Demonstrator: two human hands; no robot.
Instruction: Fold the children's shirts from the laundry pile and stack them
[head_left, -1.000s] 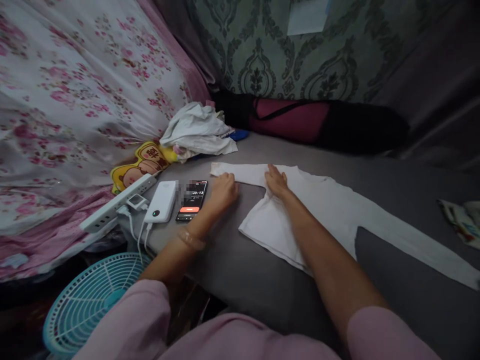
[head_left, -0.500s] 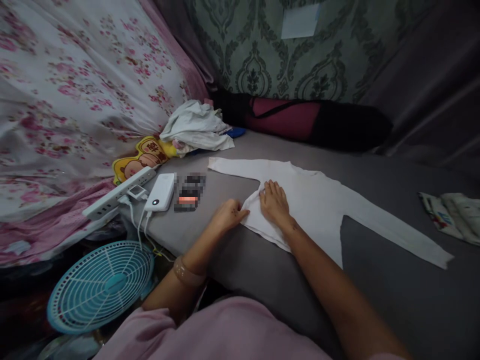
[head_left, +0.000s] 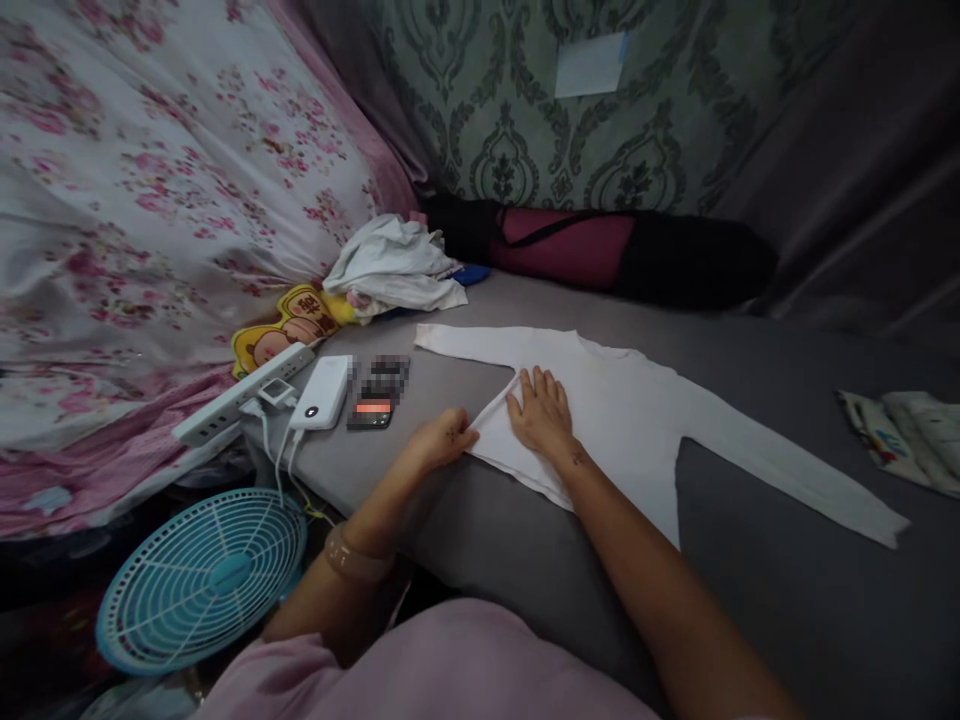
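Observation:
A white long-sleeved shirt [head_left: 622,420] lies spread on the grey bed sheet [head_left: 495,560], its neckline toward the wall and its sleeves stretched out to both sides. My left hand [head_left: 444,440] pinches the lower left corner of the hem and draws the side edge taut. Flat on the shirt's left half rests my right hand [head_left: 541,410], fingers extended and pressing on the cloth. Part of the hem is hidden under my right forearm.
Left of the shirt are a white power bank [head_left: 324,393], a partly blurred phone [head_left: 371,415] and a power strip [head_left: 244,395]. A blue fan [head_left: 229,575] stands beside the bed. Crumpled clothes [head_left: 397,262], a long black-and-maroon bag [head_left: 562,245] and folded cloth [head_left: 904,435] lie around.
My left hand has pulled the hem corner outward to the left, stretching the shirt's side. My right hand has shifted slightly left and stays flat on the cloth.

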